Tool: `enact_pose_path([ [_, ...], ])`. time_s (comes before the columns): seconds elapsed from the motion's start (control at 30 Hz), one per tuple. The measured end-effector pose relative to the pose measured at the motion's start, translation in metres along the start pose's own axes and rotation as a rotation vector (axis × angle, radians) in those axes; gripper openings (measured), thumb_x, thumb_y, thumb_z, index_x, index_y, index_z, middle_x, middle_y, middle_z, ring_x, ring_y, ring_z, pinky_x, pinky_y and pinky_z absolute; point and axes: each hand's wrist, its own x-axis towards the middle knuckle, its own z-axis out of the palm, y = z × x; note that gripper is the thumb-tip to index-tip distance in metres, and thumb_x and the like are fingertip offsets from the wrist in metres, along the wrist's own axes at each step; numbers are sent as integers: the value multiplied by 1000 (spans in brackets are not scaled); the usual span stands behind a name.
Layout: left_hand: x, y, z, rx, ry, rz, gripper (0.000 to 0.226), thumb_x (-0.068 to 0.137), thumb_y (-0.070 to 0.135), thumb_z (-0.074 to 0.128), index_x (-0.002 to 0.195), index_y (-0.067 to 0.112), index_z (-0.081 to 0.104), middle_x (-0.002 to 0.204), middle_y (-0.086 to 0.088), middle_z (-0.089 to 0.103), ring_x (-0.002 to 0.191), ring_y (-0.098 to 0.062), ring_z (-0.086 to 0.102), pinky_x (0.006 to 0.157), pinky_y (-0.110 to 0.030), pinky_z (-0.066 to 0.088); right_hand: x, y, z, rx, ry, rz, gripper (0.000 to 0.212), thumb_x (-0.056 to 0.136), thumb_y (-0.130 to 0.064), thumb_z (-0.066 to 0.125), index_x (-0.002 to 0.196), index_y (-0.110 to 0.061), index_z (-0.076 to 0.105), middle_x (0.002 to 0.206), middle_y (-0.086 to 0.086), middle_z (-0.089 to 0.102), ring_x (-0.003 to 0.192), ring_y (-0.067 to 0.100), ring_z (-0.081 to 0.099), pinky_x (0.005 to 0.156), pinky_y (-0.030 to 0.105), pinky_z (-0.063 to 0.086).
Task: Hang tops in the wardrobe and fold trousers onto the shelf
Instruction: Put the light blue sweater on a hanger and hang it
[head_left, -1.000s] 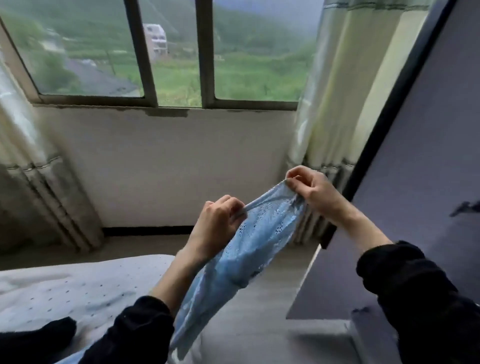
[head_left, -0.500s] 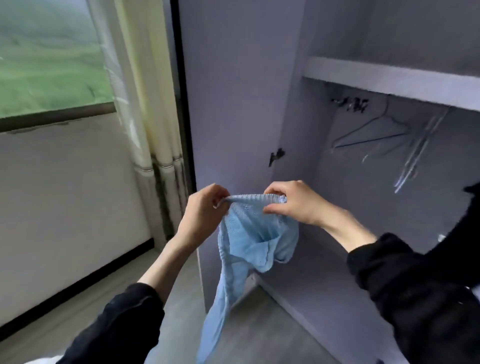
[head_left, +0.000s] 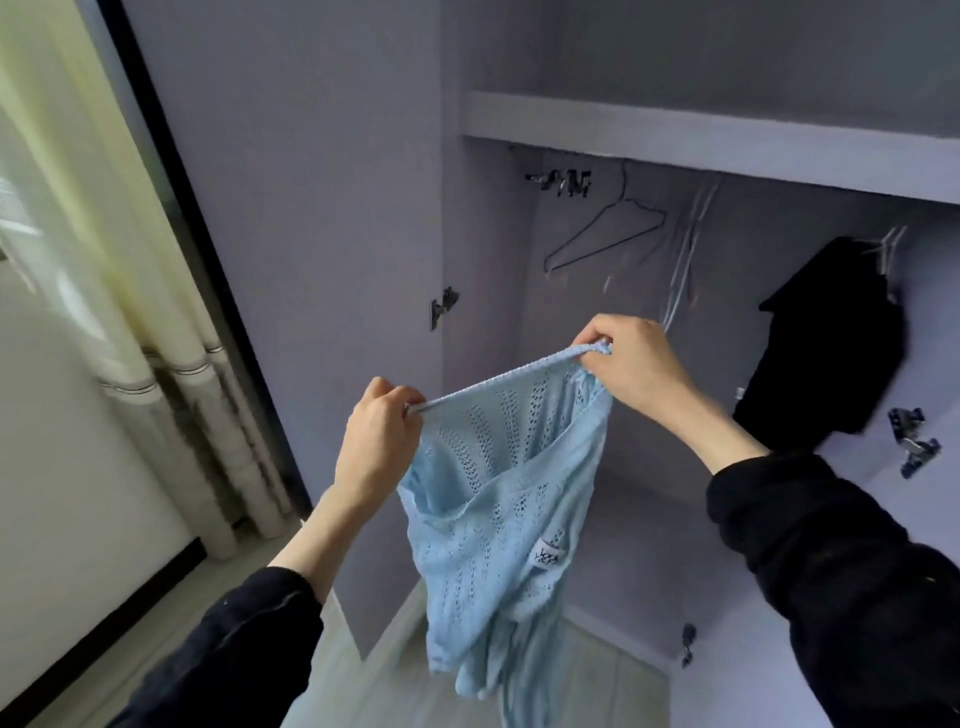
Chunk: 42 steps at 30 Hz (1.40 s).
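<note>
A: Curtain (head_left: 130, 291) far left, then the open wardrobe door (head_left: 291, 197). What've you got?

B: L to R: my left hand (head_left: 376, 447) has its fingers curled tight on one end of the blue knit top (head_left: 498, 519), by the ribbed edge. Right hand (head_left: 631, 364) pinches the other end, higher up, so the edge is stretched taut btwn them. Rest of the top hangs loose in front of the wardrobe opening.

A: Progress?

B: Early-ish, I'd say. One black garment (head_left: 826, 353) is already hung at the right. Empty wire hanger (head_left: 602, 234) on the rail under the shelf (head_left: 727, 145), w/ a few more beside it. Blue top isn't on a hanger yet. No trousers visible on the shelf from this angle.
</note>
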Motion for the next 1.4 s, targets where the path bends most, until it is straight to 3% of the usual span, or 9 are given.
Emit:
enact_pose_path([
  [0.2, 15, 20, 46, 21, -106, 52, 22, 86, 6, 55, 96, 15, 73, 79, -10, 71, 77, -35, 62, 69, -29, 41, 8, 43, -20, -10, 42, 101, 11, 82, -11, 64, 83, -17, 73, 88, -3, 67, 82, 14, 57, 75, 32, 46],
  [0.43, 23, 22, 119, -280, -401, -140, 20, 88, 23, 64, 77, 7, 68, 73, -16, 67, 63, -17, 53, 60, -26, 43, 21, 118, -4, 114, -23, 252, 13, 82, -10, 68, 91, -14, 76, 84, 1, 72, 83, 18, 63, 71, 25, 45],
  [0.57, 18, 28, 154, -360, -624, -173, 20, 82, 26, 71, 65, 18, 63, 56, 6, 54, 51, 1, 43, 52, -18, 39, 18, 160, 9, 222, -97, 410, 14, 82, -8, 66, 92, -8, 75, 89, 14, 72, 77, 18, 59, 64, 20, 44],
  [0.67, 14, 34, 182, -336, -790, -199, 33, 73, 32, 80, 60, 10, 59, 55, 8, 42, 54, -4, 34, 53, -21, 31, 22, 183, 12, 238, -112, 470, 15, 82, -9, 66, 92, -12, 76, 90, 9, 73, 89, 23, 65, 80, 32, 50],
  [0.77, 13, 42, 207, -208, -864, -195, 41, 68, 39, 78, 45, 20, 49, 42, 12, 31, 47, -5, 27, 48, -19, 24, 31, 191, 9, 232, -105, 456, 16, 82, -10, 66, 93, -13, 76, 82, 1, 70, 86, 17, 64, 79, 28, 48],
  [0.9, 32, 52, 227, -29, -737, -176, 7, 78, 19, 66, 79, 13, 68, 57, 10, 46, 68, -12, 42, 56, -18, 29, 40, 204, 2, 179, -99, 460, 15, 82, -11, 66, 93, -12, 76, 84, 3, 71, 83, 16, 63, 76, 26, 47],
  [0.97, 48, 48, 233, -32, -620, -232, 17, 80, 5, 61, 93, 9, 70, 72, 0, 55, 74, -17, 50, 61, -17, 30, 43, 212, 1, 160, -88, 485, 15, 83, -12, 65, 94, -12, 75, 88, 3, 72, 88, 18, 65, 81, 29, 48],
  [1.13, 85, 31, 244, 27, -542, -172, 11, 79, 2, 56, 74, 6, 65, 76, -9, 56, 68, -29, 46, 63, -28, 35, 45, 229, -3, 99, -30, 530, 15, 83, -13, 66, 94, -12, 76, 88, 6, 73, 86, 21, 65, 84, 35, 51],
  [1.4, 115, 36, 249, 224, -466, 34, 28, 85, 13, 53, 105, 21, 70, 110, -7, 63, 95, -35, 62, 78, -39, 50, 48, 264, -12, -85, 104, 555, 16, 85, -15, 67, 97, -12, 75, 96, 4, 71, 83, 15, 60, 73, 23, 41],
])
